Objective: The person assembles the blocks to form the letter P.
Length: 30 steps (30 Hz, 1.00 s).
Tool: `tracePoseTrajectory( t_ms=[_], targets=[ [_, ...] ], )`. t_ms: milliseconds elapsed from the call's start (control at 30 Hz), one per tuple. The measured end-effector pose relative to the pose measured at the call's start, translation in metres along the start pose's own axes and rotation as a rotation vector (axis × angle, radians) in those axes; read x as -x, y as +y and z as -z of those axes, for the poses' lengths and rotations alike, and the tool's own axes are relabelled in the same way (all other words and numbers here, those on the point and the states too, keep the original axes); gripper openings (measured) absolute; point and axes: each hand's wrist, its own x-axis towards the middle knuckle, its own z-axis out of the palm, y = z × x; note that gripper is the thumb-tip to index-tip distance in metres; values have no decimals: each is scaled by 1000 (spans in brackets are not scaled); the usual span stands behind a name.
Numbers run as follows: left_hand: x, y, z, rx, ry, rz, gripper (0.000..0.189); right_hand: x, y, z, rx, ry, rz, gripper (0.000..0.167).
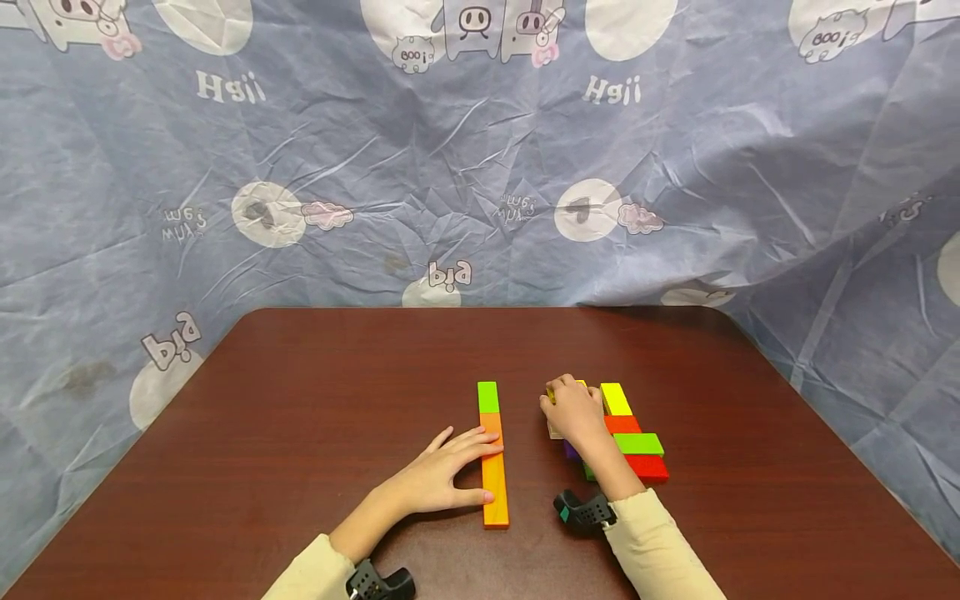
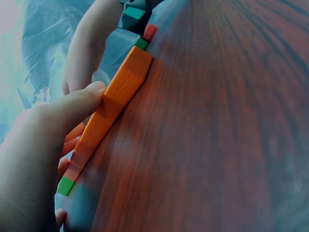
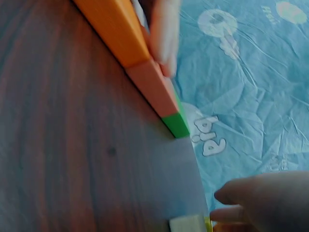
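A straight row of wooden blocks lies on the table, with a green block at its far end and an orange block at the near end. Between them is a salmon-coloured block, as the right wrist view shows. My left hand rests along the row's left side, fingers spread and straight, fingertips over the top and thumb touching the orange block. To the right, my right hand curls its fingers over a yellow block at the left of a group of blocks, hiding part of that group.
The group under and beside my right hand has another yellow block, a green block, a red block and a pale block. All lie on a dark red-brown table. A printed blue-grey cloth hangs behind it.
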Motion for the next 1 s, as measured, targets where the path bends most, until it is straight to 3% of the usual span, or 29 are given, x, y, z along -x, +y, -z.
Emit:
tracePoseTrajectory(
  t_ms=[233,467,667,1000],
  targets=[
    [1,-1,-1,7,9,-1,63,1,-12,-16,-42,-37,136,38],
    [-1,-2,-2,2,13,-6,64,3,-23,-23,55,16,171,38],
    [-1,-2,-1,10,12,-4,64,-16,-25,-21,65,-34,152,37],
    [-1,-3,0,12,13,-2,62,-49,-36,-30,-15,-162,260,38]
  ],
)
